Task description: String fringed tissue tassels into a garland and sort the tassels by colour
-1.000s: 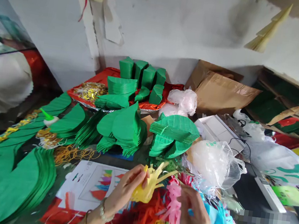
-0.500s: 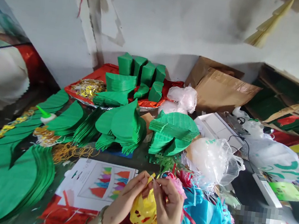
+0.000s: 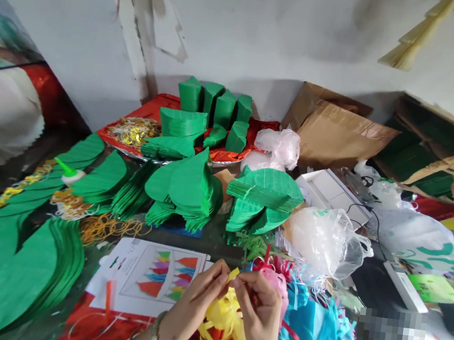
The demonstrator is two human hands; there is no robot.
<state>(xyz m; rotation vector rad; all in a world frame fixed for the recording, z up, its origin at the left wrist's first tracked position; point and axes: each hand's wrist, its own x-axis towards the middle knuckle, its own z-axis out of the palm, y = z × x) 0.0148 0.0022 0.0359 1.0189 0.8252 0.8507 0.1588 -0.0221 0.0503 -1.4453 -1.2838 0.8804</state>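
Note:
Between my two hands is the narrow tip of a yellow paper tassel, whose cut strips hang below the fingers. My left hand, with a beaded bracelet at the wrist, is closed in a pinch on the tassel's top. Against it, my right hand is closed too, thumb and forefinger pinching the same yellow tip. Beside the right hand lie a pink paper tassel and blue paper tassels. Left of my hands is a white card with a printed picture of coloured tassel garlands.
Stacks of green paper leaves cover the left and middle of the table. A red tray at the back bears more green stacks. Clear plastic bags and brown cardboard stand to the right. Rubber bands lie near the card.
Both hands stay at nearly the same place, fingers closer around the yellow tip. A thin white strand seen at the fingertips earlier no longer shows there. The view has shifted slightly.

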